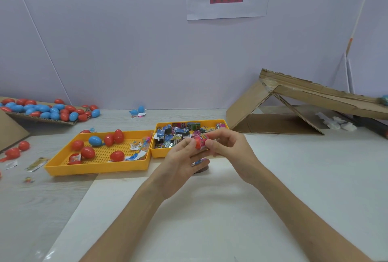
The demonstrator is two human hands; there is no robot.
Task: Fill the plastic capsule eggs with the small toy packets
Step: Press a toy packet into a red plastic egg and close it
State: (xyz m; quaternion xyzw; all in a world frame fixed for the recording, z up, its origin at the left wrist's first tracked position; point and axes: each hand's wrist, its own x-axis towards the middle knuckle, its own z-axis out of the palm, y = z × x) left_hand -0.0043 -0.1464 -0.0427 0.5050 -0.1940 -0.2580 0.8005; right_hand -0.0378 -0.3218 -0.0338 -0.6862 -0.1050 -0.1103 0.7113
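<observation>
Pale wall behind, grey-white table (294, 167) below, two yellow trays: left tray (98, 166) with closed eggs, right tray (159, 154) with toy packets (176, 133). Just in front of the packet tray, a red capsule egg (199, 143) pinched between left hand (180, 163) and right hand (228, 146), fingers clamped from both sides. Long axis seemingly lying crosswise, hand to hand. Packet showing at the opening; pressing in along that axis likely next. Both hands equally near.

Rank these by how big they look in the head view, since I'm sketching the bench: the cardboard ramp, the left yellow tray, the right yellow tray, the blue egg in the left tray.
1. cardboard ramp
2. left yellow tray
3. right yellow tray, partly hidden by the hands
4. blue egg
</observation>
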